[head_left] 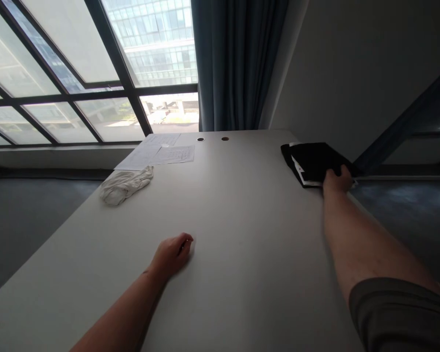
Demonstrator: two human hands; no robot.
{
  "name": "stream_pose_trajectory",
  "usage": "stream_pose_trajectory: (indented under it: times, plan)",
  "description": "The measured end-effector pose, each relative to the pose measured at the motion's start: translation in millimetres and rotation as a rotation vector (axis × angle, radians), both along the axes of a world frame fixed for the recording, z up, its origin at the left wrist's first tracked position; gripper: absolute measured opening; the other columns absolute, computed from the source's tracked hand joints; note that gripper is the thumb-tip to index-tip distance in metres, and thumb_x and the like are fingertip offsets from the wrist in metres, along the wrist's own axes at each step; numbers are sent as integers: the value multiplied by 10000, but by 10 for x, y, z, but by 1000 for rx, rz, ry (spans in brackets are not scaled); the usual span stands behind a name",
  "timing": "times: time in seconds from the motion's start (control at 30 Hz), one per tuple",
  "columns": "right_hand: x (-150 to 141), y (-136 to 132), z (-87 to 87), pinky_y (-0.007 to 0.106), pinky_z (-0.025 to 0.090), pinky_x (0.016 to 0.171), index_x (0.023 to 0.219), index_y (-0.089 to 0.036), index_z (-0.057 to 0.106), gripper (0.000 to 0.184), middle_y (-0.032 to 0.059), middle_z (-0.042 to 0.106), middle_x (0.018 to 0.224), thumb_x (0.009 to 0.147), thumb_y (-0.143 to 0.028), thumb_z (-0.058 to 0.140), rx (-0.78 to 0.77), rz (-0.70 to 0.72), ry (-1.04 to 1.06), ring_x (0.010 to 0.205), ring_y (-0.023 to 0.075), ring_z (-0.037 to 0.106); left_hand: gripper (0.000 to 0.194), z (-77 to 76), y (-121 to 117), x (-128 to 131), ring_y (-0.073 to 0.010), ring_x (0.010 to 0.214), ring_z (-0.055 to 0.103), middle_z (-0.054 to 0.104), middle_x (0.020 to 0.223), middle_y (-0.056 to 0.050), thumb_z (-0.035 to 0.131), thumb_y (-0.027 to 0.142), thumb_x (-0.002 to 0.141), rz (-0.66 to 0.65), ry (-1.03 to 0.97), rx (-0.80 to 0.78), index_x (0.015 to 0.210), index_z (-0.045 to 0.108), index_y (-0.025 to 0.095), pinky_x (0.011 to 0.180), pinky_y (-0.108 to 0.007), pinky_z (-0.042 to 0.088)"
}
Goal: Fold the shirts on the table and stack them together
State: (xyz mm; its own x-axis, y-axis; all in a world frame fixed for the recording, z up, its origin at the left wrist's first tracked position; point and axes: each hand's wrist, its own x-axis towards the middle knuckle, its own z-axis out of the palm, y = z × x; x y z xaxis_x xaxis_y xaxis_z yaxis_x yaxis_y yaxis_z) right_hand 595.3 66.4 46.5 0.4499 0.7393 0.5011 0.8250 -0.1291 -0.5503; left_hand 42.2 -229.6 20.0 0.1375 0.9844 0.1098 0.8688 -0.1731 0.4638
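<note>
At the far right of the table, my right hand [338, 181] grips the near edge of a black folder [320, 159], its thumb and fingers closed on it. White sheets [303, 176] stick out between the folder's covers on the left side. My left hand [173, 253] rests on the white table [238, 220] near the middle, its fingers curled in with nothing visible in them. Beyond it to the left lies a crumpled whitish cloth [126, 186].
Printed paper sheets [150, 151] lie at the table's far left corner. Two round cable holes [200, 140] sit near the back edge. Behind the table hang dark blue curtains [238, 68] beside a large window [161, 49].
</note>
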Motion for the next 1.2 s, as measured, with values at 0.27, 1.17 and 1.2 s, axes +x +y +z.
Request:
stream_pose_trajectory:
  times: [0.27, 1.17, 1.2]
  plan:
    - [-28, 34, -347, 413, 324, 979, 1530, -4, 483, 609, 308, 514, 1500, 1004, -310, 480, -22, -115, 202, 1235, 321, 469, 318, -36, 16, -15, -176, 705, 694, 749, 777, -31, 406, 393, 996, 4, 22, 10, 1011, 690, 250, 694, -268, 480]
    - [-2186, -2615, -630, 608, 275, 1242, 1540, -179, 553, 599, 171, 475, 1607, 972, -313, 420, -422, 641, -365, 1489, 372, 414, 509, 1, 1337, -1362, -394, 1465, 348, 416, 1584, -195, 541, 257, 929, 587, 244, 282, 1431, 581, 186, 1170, -568, 327]
    - [-2346, -2839, -639, 614, 249, 1255, 1554, -201, 541, 606, 158, 460, 1622, 969, -312, 430, -425, 681, -349, 1504, 372, 398, 530, 13, 1375, -1461, -401, 1496, 300, 372, 1617, -207, 541, 257, 935, 615, 257, 297, 1457, 552, 169, 1191, -585, 289]
